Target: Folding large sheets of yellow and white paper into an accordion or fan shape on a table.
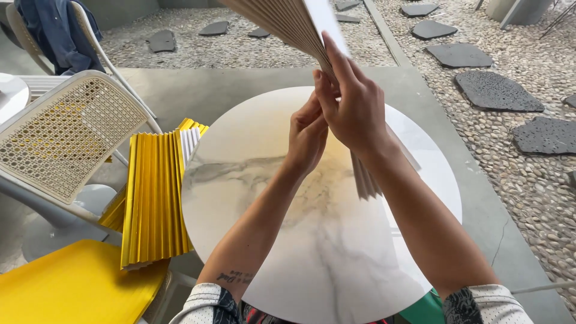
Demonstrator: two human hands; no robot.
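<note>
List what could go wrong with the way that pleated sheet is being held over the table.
Both hands, left hand and right hand, pinch the pleated sheet only near its middle, so its free folds may splay or slip. The yellow pleated sheet leans at the marble table's edge and might slide off the yellow seat.

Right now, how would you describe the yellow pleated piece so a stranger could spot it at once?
Start at the round white marble-patterned table. Off its left edge, a yellow chair seat carries the gold-yellow pleated paper sheet, leaning against the table rim. Unlike the pale pleated paper gripped by the left hand and right hand, it is glossy yellow and untouched.
</note>
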